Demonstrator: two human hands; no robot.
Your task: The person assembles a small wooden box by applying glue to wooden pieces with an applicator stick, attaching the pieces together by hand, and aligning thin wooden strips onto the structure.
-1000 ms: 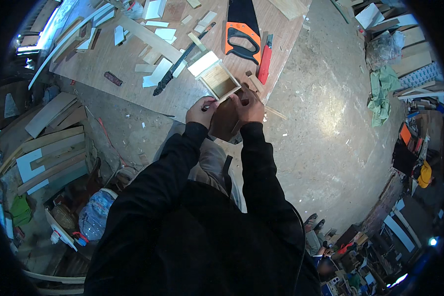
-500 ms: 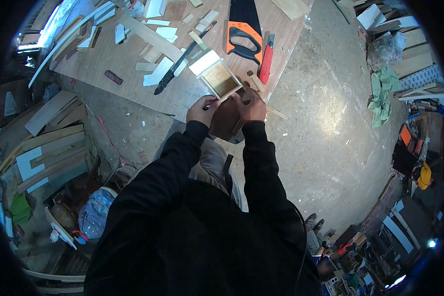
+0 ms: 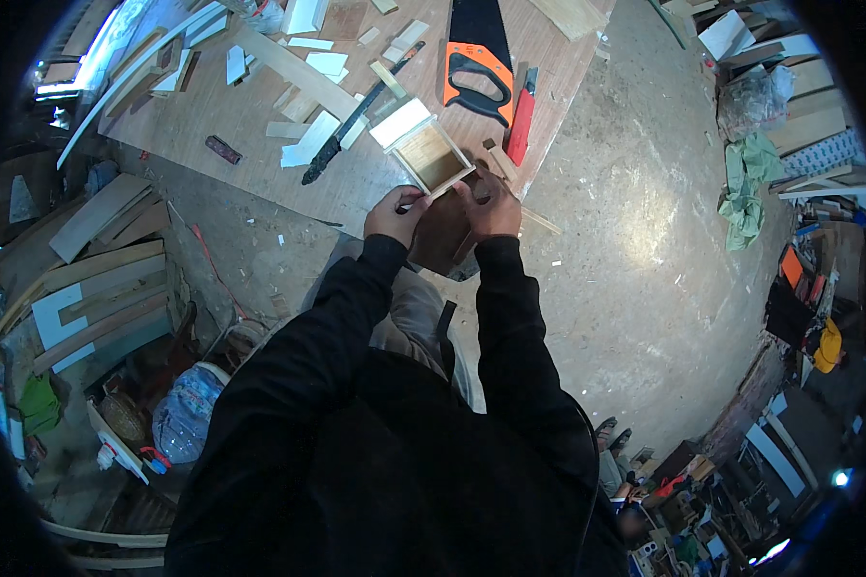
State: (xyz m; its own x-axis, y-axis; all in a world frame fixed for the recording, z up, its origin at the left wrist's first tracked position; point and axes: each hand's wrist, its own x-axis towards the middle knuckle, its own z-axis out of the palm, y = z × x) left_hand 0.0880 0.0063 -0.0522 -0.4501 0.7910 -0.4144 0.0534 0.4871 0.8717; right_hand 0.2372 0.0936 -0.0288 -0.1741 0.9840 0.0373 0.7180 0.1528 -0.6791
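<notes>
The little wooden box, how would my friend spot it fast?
Find the big tabletop near the top of the picture, then the orange-and-black saw on it. Below and left of the saw, the person's left grip and right grip hold the little wooden box. Unlike the flat boards nearby, it has raised walls around an open hollow.

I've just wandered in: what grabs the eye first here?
Probably the orange-handled saw on the table, near the picture's top middle, with a red tool to its right. Then comes the open wooden box, its near end held by the left hand and right hand.
</notes>
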